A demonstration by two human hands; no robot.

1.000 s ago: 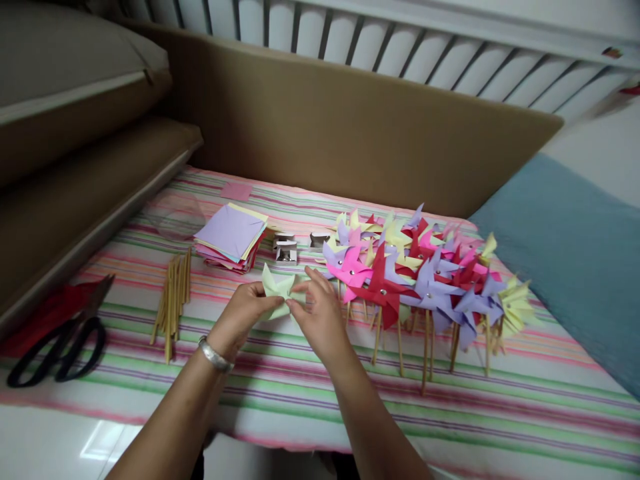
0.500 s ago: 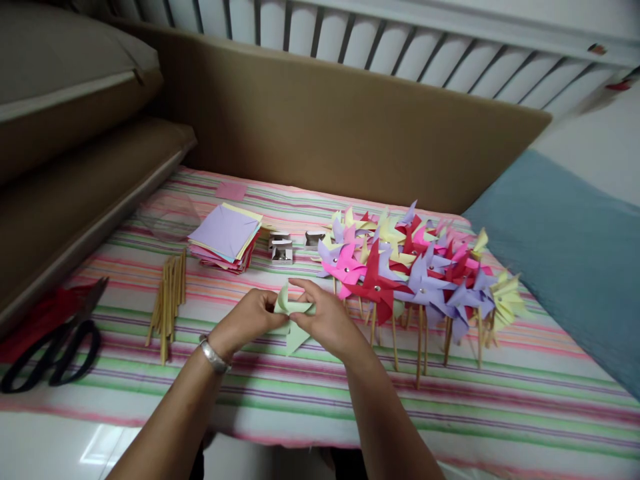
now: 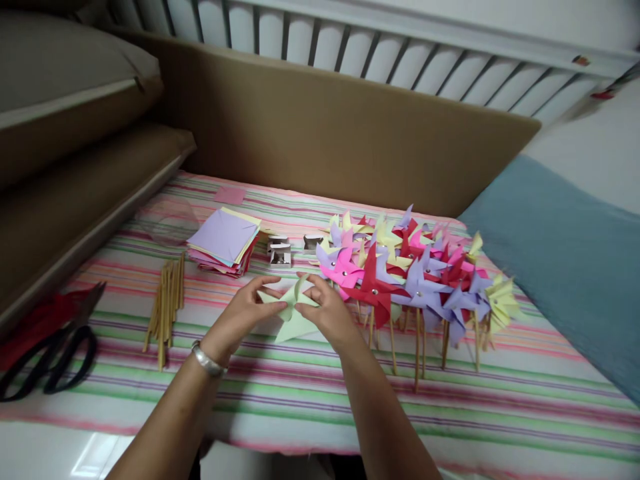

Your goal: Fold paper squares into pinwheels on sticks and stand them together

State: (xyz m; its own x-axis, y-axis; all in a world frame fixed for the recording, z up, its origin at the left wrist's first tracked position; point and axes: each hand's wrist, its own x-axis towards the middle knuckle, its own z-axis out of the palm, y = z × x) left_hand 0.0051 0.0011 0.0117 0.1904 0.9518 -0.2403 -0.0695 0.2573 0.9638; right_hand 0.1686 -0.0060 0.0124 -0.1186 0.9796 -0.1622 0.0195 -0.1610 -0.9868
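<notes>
Between my two hands is a pale green paper pinwheel blade sheet, some of its corners curled in toward the middle and a flat flap hanging toward me. My left hand pinches its left side between thumb and fingers; a silver bracelet circles that wrist. My right hand pinches the sheet near its centre and right side. Beyond my hands sit small open boxes with shiny bits inside. To the right stand several finished pinwheels on sticks, in red, pink, purple and yellow.
Left of my hands lie a bundle of thin wooden sticks and black-handled scissors over red material. A stack of coloured paper squares sits farther back. A brown board stands behind the striped cloth.
The pale green sheet has turned in my hands, and its folded corners now sit differently. Both hands have shifted their grip, with the left fingers spread a little wider.
</notes>
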